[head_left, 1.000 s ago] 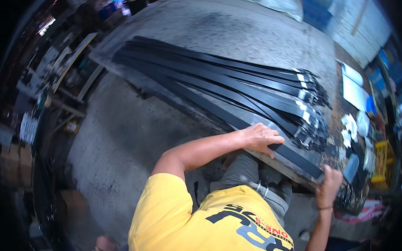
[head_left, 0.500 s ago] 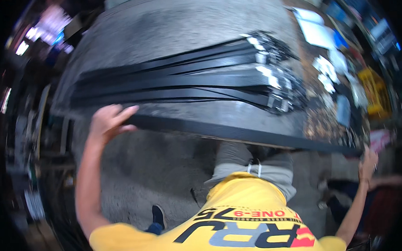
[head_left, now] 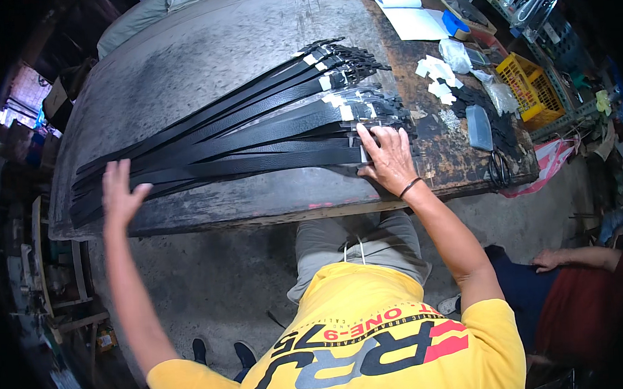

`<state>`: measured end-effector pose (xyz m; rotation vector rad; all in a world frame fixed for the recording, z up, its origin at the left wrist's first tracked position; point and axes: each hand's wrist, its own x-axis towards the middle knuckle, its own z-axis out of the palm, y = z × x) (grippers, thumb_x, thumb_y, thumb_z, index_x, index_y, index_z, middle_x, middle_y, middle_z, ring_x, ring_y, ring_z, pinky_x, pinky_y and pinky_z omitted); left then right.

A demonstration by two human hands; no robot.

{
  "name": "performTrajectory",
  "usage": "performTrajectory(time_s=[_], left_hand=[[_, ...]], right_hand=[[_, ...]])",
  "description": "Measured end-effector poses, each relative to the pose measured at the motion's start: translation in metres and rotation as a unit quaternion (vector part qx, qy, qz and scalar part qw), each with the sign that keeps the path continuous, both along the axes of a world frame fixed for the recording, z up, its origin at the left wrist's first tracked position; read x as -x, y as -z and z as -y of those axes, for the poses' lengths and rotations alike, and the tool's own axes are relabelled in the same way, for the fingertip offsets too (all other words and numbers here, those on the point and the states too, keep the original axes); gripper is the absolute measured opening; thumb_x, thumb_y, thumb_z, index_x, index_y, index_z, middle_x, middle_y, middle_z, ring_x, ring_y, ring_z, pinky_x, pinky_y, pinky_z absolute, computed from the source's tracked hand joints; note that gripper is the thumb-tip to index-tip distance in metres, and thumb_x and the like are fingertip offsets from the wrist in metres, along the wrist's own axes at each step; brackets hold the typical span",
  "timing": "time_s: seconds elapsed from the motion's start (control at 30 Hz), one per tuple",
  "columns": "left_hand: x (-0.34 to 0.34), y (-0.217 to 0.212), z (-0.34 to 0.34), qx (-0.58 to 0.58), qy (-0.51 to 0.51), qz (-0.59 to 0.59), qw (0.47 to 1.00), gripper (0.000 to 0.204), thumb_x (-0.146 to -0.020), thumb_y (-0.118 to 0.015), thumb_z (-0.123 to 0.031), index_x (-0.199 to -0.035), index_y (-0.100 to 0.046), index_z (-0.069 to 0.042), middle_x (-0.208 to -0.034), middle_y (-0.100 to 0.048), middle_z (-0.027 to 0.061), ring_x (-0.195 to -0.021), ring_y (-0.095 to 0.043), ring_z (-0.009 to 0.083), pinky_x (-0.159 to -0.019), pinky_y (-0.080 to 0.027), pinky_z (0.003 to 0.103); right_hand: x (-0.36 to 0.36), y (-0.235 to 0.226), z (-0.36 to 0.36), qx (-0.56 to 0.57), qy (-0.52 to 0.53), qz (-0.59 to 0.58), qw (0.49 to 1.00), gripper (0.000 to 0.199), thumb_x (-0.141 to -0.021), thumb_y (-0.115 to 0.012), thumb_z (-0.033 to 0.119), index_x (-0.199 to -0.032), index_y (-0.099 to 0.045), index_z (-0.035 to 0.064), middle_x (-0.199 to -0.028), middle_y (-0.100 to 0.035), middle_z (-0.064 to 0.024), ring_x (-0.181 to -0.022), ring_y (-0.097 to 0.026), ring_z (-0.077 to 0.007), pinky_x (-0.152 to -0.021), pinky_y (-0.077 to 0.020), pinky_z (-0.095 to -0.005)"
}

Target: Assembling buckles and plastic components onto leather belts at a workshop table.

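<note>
Both hands spread flat on black belts

Left hand (head_left: 119,192), arm stretched, rests open-fingered on the belts (head_left: 239,138) at their left ends; right hand (head_left: 390,160) presses palm-down near the buckles, gripping nothing, on the bench (head_left: 256,211).

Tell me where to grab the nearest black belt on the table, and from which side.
Probably at both ends of the nearest black belt, from the table's near edge: it lies flat and long, buckle end under the right hand, tail end by the left hand.
</note>
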<state>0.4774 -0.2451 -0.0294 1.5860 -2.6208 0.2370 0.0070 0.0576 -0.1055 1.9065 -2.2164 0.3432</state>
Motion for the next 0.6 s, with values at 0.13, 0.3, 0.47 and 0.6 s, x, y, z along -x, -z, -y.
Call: performTrajectory(time_s=[0.13,0.3,0.47,0.6], left_hand=[[0.049,0.099,-0.054,-0.093,-0.057,-0.032,0.993,0.094,-0.075,-0.060,-0.063,-0.148,-0.020,-0.022,-0.156,-0.010,0.0121,-0.143,-0.007,0.0352,-0.107,-0.015,0.063],[0.053,0.113,-0.060,-0.003,-0.043,-0.099,0.994,0.095,-0.074,-0.057,-0.067,-0.149,-0.019,-0.022,-0.155,-0.009,0.0121,-0.143,-0.006,0.0331,-0.108,-0.012,0.063],[0.076,0.104,-0.070,-0.046,-0.071,-0.091,0.992,0.098,-0.073,-0.060,-0.066,-0.149,-0.014,-0.023,-0.156,-0.005,0.0118,-0.143,-0.004,0.0362,-0.105,-0.013,0.068],[0.079,0.103,-0.069,-0.077,-0.123,-0.092,0.985,0.101,-0.070,-0.061,-0.069,-0.149,-0.015,-0.024,-0.156,-0.007,0.0121,-0.143,-0.005,0.0354,-0.105,-0.012,0.068]], right_hand=[[0.001,0.013,-0.004,0.023,-0.034,0.053,0.998,0.096,-0.064,-0.074,0.053,-0.142,-0.033,0.0154,-0.140,-0.029,-0.0154,-0.133,-0.023,-0.0371,-0.107,-0.0184,-0.0593],[0.004,0.025,-0.015,0.016,-0.009,0.051,0.999,0.079,-0.077,-0.068,0.044,-0.143,-0.033,0.0187,-0.148,-0.021,-0.0156,-0.137,-0.015,-0.0389,-0.108,-0.0127,-0.0607],[0.005,0.031,-0.007,0.013,0.003,0.055,0.998,0.077,-0.077,-0.069,0.037,-0.143,-0.033,0.0203,-0.148,-0.021,-0.0165,-0.137,-0.016,-0.0405,-0.107,-0.0143,-0.0624],[0.011,0.027,-0.005,-0.003,-0.011,0.064,0.998,0.079,-0.075,-0.071,0.040,-0.142,-0.034,0.0210,-0.148,-0.021,-0.0164,-0.136,-0.017,-0.0413,-0.106,-0.0155,-0.0638]])
